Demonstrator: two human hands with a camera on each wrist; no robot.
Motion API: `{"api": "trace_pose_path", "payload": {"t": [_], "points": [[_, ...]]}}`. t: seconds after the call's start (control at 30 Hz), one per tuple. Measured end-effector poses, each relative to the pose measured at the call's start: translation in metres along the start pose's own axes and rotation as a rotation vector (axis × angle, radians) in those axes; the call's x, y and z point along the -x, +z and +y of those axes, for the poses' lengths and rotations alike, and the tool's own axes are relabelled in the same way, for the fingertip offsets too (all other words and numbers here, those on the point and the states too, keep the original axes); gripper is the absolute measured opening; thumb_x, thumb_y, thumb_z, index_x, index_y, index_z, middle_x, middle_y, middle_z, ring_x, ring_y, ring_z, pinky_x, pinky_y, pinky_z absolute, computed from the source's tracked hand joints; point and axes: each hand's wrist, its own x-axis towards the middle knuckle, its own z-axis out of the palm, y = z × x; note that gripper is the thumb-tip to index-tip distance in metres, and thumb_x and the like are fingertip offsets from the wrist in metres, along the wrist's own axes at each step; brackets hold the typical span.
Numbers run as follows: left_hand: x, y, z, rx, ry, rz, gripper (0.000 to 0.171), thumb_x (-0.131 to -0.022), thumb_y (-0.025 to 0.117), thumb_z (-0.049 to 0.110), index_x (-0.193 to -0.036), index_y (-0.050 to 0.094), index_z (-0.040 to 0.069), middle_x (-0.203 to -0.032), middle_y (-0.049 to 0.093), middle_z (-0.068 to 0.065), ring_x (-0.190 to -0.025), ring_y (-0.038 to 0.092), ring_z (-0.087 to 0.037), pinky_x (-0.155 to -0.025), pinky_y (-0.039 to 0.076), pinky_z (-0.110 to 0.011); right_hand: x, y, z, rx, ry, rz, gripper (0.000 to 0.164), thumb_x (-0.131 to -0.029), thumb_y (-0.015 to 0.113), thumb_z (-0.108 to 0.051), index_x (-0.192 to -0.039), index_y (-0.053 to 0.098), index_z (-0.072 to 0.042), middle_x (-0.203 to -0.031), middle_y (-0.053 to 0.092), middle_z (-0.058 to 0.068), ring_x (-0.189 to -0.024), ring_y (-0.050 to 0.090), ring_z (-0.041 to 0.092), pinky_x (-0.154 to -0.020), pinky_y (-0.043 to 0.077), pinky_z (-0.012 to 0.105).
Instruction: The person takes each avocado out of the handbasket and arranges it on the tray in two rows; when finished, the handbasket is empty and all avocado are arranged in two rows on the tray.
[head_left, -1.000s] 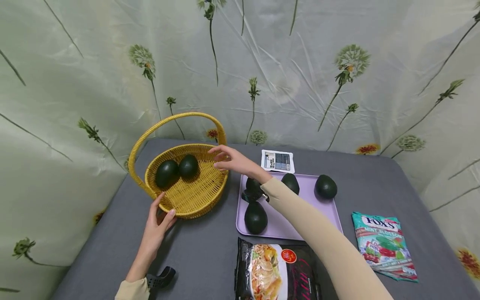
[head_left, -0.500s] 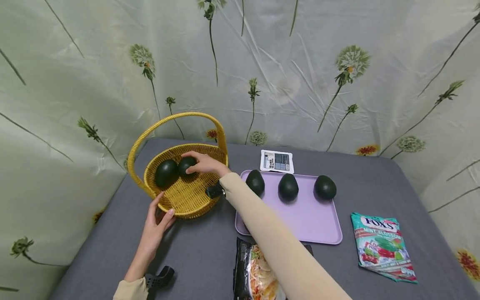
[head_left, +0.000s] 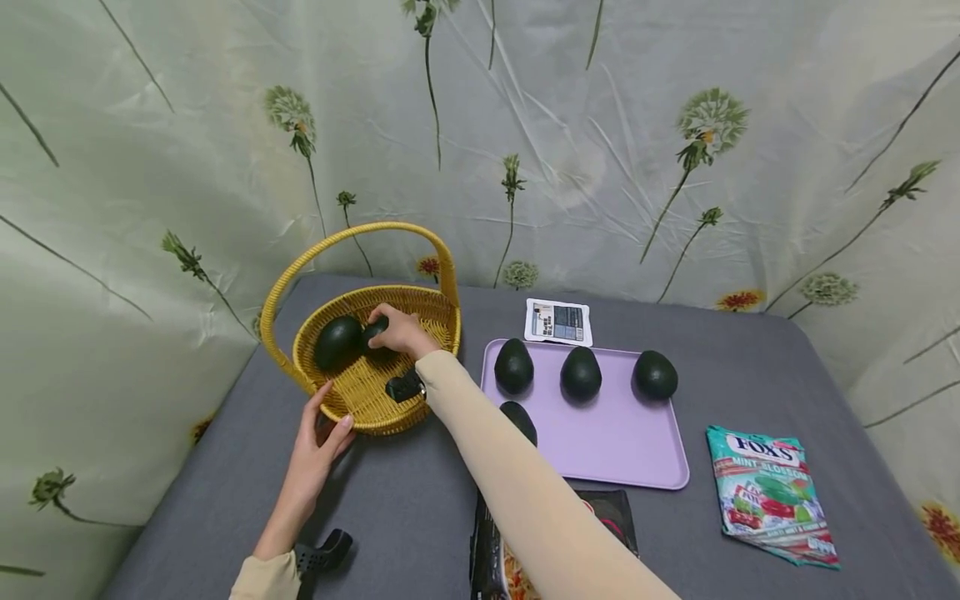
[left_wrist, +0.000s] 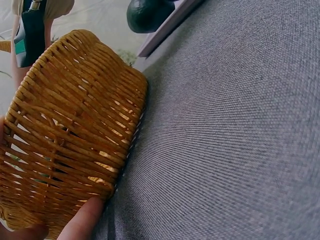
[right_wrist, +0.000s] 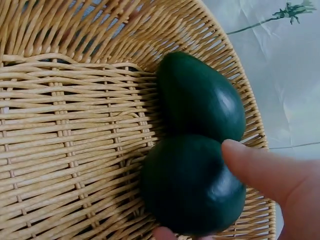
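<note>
A yellow wicker basket (head_left: 363, 400) with a tall arched handle stands at the left of the table. My left hand (head_left: 313, 450) holds its near side, thumb at the rim and fingers against the woven wall. Inside, two dark green avocados lie side by side against the far left wall. My right hand (head_left: 402, 332) reaches into the basket and grips the right-hand avocado (right_wrist: 192, 185), thumb on one side and fingertips on the other. The second avocado (right_wrist: 200, 97) touches it in the right wrist view.
A lilac tray (head_left: 607, 450) right of the basket bears several avocados, one (head_left: 520, 421) partly behind my right sleeve. A white pouch (head_left: 558, 322) lies behind it. A noodle packet (head_left: 611, 504) lies in front, partly covered by my arm. A FOX'S candy bag (head_left: 772, 496) lies right.
My right hand has moved left from above the basket's right rim, down into the basket, and taken hold of the right-hand avocado. The left hand stays on the rim.
</note>
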Motion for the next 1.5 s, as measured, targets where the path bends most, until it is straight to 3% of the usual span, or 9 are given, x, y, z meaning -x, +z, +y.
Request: {"api": "trace_pose_path", "payload": {"t": [0.1, 0.27, 0.33, 0.6, 0.73, 0.83, 0.97, 1.3, 1.5], "points": [[-0.002, 0.001, 0.001, 0.008, 0.007, -0.005, 0.066, -0.102, 0.049, 0.018, -0.155, 0.009, 0.017, -0.153, 0.011, -0.018, -0.132, 0.030, -0.039, -0.083, 0.046, -0.014, 0.001, -0.001, 0.000, 0.015, 0.027, 0.007, 0.030, -0.091, 0.066, -0.010, -0.120, 0.056, -0.012, -0.125, 0.056, 0.013, -0.123, 0.040, 0.035, -0.082, 0.041, 0.036], [-0.006, 0.002, 0.002, 0.012, 0.017, -0.022, 0.066, -0.102, 0.049, 0.017, -0.154, 0.009, 0.016, -0.154, 0.009, -0.018, -0.132, 0.030, -0.040, -0.084, 0.046, -0.014, 0.003, -0.009, 0.002, 0.045, 0.050, -0.052, 0.037, -0.093, 0.064, -0.013, -0.129, 0.054, -0.015, -0.123, 0.056, 0.012, -0.089, 0.052, 0.025, -0.069, 0.043, 0.033], [-0.006, 0.003, 0.002, 0.003, 0.018, -0.019, 0.065, -0.102, 0.049, 0.017, -0.154, 0.010, 0.016, -0.154, 0.008, -0.017, -0.132, 0.030, -0.040, -0.083, 0.046, -0.012, 0.006, -0.019, 0.001, 0.062, 0.024, -0.079, 0.038, -0.094, 0.064, -0.014, -0.131, 0.054, -0.016, -0.127, 0.054, 0.011, -0.090, 0.052, 0.022, -0.070, 0.046, 0.034], [0.011, 0.006, -0.005, 0.045, -0.035, 0.008, 0.068, -0.102, 0.049, 0.015, -0.155, 0.006, 0.015, -0.155, 0.005, -0.017, -0.133, 0.027, -0.040, -0.083, 0.045, -0.010, 0.061, -0.080, -0.004, 0.142, -0.366, -0.254, 0.042, -0.097, 0.058, -0.021, -0.137, 0.049, -0.015, -0.139, 0.046, 0.004, -0.116, 0.049, 0.018, -0.092, 0.043, 0.031], [0.019, 0.002, -0.003, 0.069, -0.076, 0.042, 0.069, -0.101, 0.050, 0.019, -0.155, 0.006, 0.016, -0.156, 0.003, -0.015, -0.134, 0.026, -0.039, -0.083, 0.046, -0.011, 0.101, -0.100, 0.017, 0.046, -0.459, -0.294, 0.046, -0.096, 0.060, -0.022, -0.139, 0.047, -0.017, -0.131, 0.051, 0.001, -0.099, 0.058, 0.019, -0.085, 0.046, 0.031], [0.025, -0.005, 0.000, 0.059, -0.126, 0.062, 0.072, -0.101, 0.050, 0.025, -0.155, 0.003, 0.017, -0.156, -0.002, -0.015, -0.135, 0.023, -0.040, -0.081, 0.046, -0.010, 0.116, -0.104, 0.033, 0.008, -0.455, -0.301, 0.046, -0.095, 0.061, -0.021, -0.139, 0.047, -0.017, -0.123, 0.055, 0.002, -0.078, 0.061, 0.022, -0.075, 0.047, 0.031], [0.028, -0.010, 0.002, 0.045, -0.172, 0.063, 0.074, -0.101, 0.050, 0.029, -0.155, 0.000, 0.018, -0.157, -0.006, -0.014, -0.136, 0.021, -0.041, -0.080, 0.045, -0.009, 0.120, -0.101, 0.045, -0.029, -0.415, -0.307, 0.046, -0.095, 0.061, -0.020, -0.139, 0.047, -0.018, -0.124, 0.054, 0.002, -0.073, 0.057, 0.019, -0.074, 0.046, 0.030], [0.016, 0.000, 0.002, 0.039, -0.130, 0.020, 0.072, -0.101, 0.050, 0.026, -0.155, 0.003, 0.018, -0.156, -0.001, -0.015, -0.133, 0.027, -0.038, -0.082, 0.046, -0.011, 0.143, -0.127, 0.082, -0.018, -0.412, -0.228, 0.046, -0.094, 0.062, -0.022, -0.137, 0.047, -0.017, -0.119, 0.055, 0.005, -0.085, 0.061, 0.021, -0.075, 0.049, 0.035], [0.002, 0.005, 0.007, 0.037, -0.048, 0.001, 0.069, -0.101, 0.050, 0.021, -0.155, 0.007, 0.016, -0.156, 0.003, -0.014, -0.133, 0.028, -0.038, -0.084, 0.046, -0.012, 0.179, -0.164, 0.115, -0.001, -0.282, -0.129, 0.047, -0.092, 0.064, -0.023, -0.136, 0.048, -0.020, -0.121, 0.054, 0.009, -0.088, 0.059, 0.026, -0.079, 0.044, 0.039]]}}
